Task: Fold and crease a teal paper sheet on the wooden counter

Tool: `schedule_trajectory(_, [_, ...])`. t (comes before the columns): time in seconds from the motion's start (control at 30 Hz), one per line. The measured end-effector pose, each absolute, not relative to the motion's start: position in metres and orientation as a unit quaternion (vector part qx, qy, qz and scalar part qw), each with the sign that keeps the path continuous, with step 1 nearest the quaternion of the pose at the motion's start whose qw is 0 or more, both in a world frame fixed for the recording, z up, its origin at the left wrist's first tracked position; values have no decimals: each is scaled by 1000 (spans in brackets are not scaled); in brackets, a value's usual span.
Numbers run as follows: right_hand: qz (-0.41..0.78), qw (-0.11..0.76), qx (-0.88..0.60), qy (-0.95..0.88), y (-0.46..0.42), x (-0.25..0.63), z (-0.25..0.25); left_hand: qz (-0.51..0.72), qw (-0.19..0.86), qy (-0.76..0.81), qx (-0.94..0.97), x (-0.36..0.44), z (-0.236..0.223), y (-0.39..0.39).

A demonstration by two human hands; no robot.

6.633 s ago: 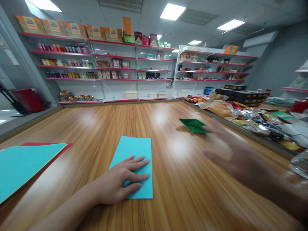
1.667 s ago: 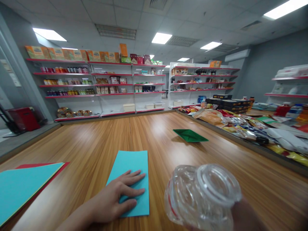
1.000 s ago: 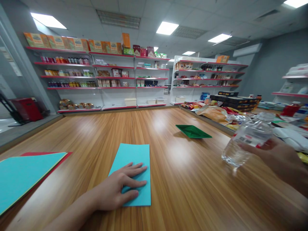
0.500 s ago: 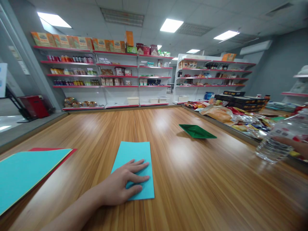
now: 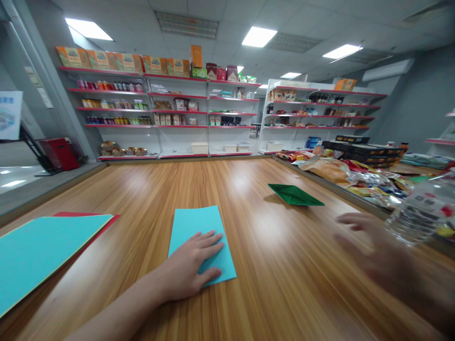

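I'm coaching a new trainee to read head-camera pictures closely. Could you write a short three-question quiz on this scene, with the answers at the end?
1. How does the left grip meet the light blue paper?
A) Clenched in a fist
B) Spread out, palm down on top
C) Lifted well clear of it

2. True or false: in the picture, the clear bottle is farther right than the green folded piece.

3. Fill in the colour: in the stack of sheets at the picture's left, the widest strip showing past the top sheet's right corner is ____.

Key: 1. B; 2. True; 3. Red
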State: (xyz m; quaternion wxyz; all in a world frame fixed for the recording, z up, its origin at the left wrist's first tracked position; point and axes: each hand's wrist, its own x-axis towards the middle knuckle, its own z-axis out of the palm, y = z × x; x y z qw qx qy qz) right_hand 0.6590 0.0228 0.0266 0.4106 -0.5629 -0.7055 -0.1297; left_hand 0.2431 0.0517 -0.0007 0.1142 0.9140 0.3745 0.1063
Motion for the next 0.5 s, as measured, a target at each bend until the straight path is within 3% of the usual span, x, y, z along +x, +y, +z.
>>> schedule_trajectory(0.1, [35,243,-433,-867,20,562,11,84,74,393,913,244,-5,51])
schedule_trajectory(0.23, [119,127,-403,-899,34,479,5,60,31,440,895,246,-8,51])
schedule_trajectory(0.5, [125,69,-393,-908,77,457,0,42,30,452,890,247,-7,54])
